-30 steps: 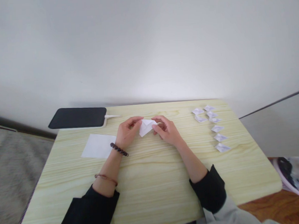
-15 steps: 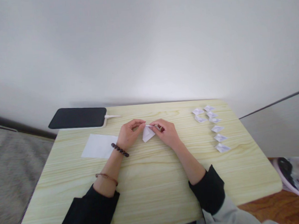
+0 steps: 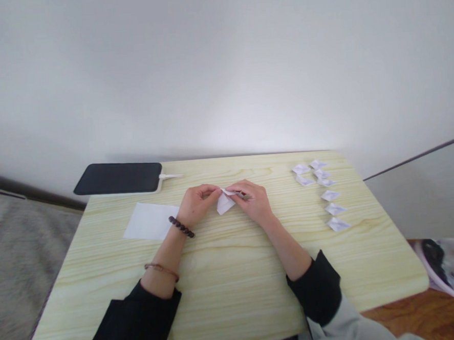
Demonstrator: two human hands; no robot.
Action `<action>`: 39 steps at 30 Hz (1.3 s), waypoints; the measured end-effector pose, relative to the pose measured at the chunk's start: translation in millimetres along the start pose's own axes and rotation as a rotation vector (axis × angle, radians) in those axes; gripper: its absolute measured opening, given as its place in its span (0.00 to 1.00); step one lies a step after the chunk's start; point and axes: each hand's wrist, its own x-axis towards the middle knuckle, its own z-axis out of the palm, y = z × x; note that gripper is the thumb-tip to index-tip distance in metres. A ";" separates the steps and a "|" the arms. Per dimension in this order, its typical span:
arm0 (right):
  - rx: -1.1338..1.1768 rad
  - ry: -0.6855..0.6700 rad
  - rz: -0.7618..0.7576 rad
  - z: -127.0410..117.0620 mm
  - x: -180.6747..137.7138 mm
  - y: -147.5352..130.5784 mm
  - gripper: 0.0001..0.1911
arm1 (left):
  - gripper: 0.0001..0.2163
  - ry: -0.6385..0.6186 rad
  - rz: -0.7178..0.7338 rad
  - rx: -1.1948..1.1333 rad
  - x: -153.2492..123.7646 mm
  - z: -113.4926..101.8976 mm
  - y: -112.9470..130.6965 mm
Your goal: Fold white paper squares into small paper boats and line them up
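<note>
A small piece of folded white paper point(image 3: 225, 204) is held between my two hands over the middle of the table. My left hand point(image 3: 198, 203) pinches its upper left corner between thumb and fingers. On the other side, my right hand point(image 3: 252, 199) grips the upper right part, and its fingers cover some of the folds. Under my left wrist lies a flat white sheet of paper point(image 3: 147, 222). Several small folded paper boats point(image 3: 334, 208) stand in a loose column to the right of my right hand.
A dark-screened tablet or phone point(image 3: 120, 178) lies at the back left, with a white cable point(image 3: 172, 176) plugged into its right side. Behind the pale wooden table point(image 3: 234, 282) rises a white wall point(image 3: 221, 73). A pink-rimmed container point(image 3: 441, 285) stands on the floor at the right.
The top edge of the folded paper has opened a little, and a flap now shows by my right fingers. My right fingers have shifted slightly; everything else stays in place.
</note>
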 end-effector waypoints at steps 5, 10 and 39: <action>-0.001 -0.037 -0.009 -2.7 0.7 0.1 0.11 | 0.16 -0.013 -0.023 -0.024 0.5 -2.6 -1.1; 0.025 -0.101 -0.045 -5.6 -1.0 2.0 0.14 | 0.16 0.021 -0.049 -0.038 1.3 -5.1 -2.6; -0.070 -0.070 -0.022 -2.6 -2.4 -0.3 0.14 | 0.16 0.055 -0.095 0.065 0.3 -7.6 5.2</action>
